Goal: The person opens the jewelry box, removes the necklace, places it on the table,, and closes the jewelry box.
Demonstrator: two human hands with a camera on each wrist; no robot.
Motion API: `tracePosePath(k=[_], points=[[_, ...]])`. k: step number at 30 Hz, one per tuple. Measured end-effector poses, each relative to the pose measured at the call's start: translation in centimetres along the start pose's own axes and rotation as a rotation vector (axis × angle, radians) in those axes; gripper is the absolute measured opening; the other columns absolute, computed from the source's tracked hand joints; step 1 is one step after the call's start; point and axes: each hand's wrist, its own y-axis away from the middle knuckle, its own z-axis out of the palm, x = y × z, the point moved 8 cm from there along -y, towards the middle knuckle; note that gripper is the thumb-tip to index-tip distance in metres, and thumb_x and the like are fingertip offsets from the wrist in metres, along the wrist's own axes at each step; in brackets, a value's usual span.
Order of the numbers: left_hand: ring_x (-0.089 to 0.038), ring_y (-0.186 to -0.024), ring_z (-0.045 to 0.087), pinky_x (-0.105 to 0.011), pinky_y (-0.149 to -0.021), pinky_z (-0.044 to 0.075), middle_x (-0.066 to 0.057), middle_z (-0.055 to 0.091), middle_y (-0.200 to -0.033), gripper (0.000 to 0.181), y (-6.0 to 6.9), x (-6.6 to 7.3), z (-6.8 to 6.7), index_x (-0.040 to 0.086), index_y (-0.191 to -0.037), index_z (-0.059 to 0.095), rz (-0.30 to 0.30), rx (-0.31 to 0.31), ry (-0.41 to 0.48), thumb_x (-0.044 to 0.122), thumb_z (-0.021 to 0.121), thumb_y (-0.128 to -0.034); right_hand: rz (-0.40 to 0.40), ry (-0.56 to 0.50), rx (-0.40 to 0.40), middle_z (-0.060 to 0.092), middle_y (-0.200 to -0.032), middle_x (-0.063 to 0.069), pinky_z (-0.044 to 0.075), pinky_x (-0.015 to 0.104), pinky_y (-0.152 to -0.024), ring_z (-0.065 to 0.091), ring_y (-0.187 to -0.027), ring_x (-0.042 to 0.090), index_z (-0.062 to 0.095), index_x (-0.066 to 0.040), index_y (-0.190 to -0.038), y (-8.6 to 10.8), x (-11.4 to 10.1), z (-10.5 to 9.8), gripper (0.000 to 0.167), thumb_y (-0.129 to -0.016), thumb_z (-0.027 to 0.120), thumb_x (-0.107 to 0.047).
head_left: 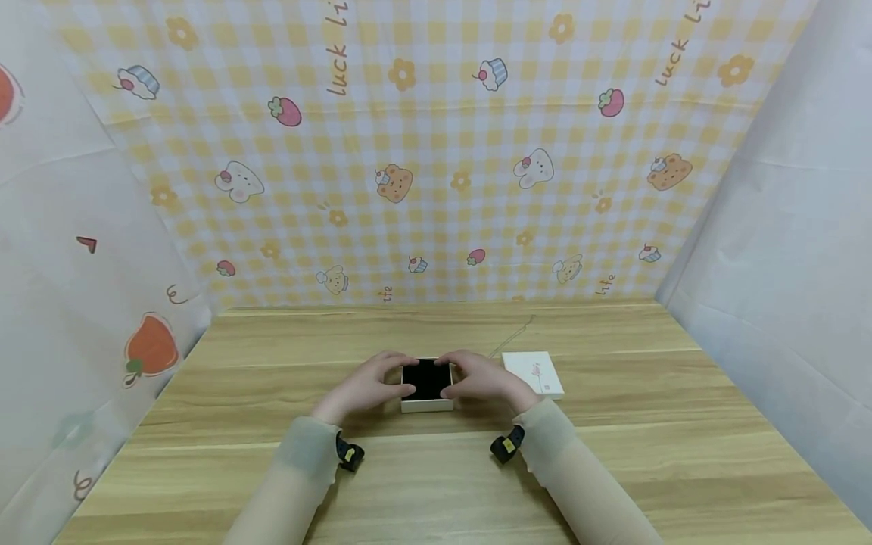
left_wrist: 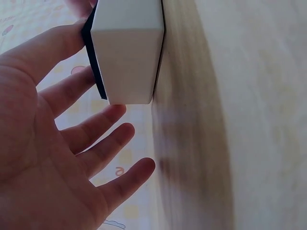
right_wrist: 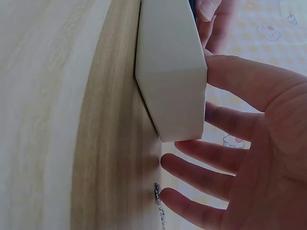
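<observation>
A small white box (head_left: 427, 406) with a black insert (head_left: 426, 378) in it stands open in front of me. My left hand (head_left: 371, 386) is at the box's left side, its thumb and index fingertips touching the insert. The insert's dark edge (left_wrist: 94, 62) shows above the rim in the left wrist view. My right hand (head_left: 482, 378) is on the other side, thumb and index fingertips at the insert's right edge. In the right wrist view the thumb reaches the box's rim, and the other fingers spread loosely beside the white wall (right_wrist: 177, 103).
A white square lid (head_left: 534, 372) with pink script lies just right of my right hand. Behind it a thin silver chain (head_left: 512, 337) stretches across the wooden table (head_left: 613, 454). A checked cloth (head_left: 436, 151) hangs at the table's back edge.
</observation>
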Motion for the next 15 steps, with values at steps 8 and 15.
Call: tracePosePath(k=[8, 15], points=[[-0.036, -0.13, 0.041, -0.056, -0.105, 0.032, -0.016, 0.046, -0.14, 0.047, -0.06, -0.12, 0.12, 0.013, -0.135, 0.056, 0.003, -0.001, 0.002, 0.029, 0.067, -0.0923, -0.003, 0.03, 0.005, 0.053, -0.135, 0.011, 0.043, 0.045, -0.098, 0.053, -0.117, 0.028, 0.057, -0.009, -0.131, -0.23, 0.01, 0.08, 0.051, -0.085, 0.074, -0.022], [-0.036, -0.129, 0.042, -0.055, -0.105, 0.032, -0.016, 0.048, -0.139, 0.046, -0.12, 0.01, 0.14, 0.011, -0.133, 0.058, 0.004, 0.003, -0.02, 0.026, 0.069, -0.0911, -0.029, 0.05, 0.013, 0.054, -0.132, 0.013, 0.043, 0.046, -0.096, 0.053, -0.11, 0.025, 0.059, -0.007, -0.128, -0.25, -0.37, 0.07, 0.047, -0.086, 0.073, -0.022]])
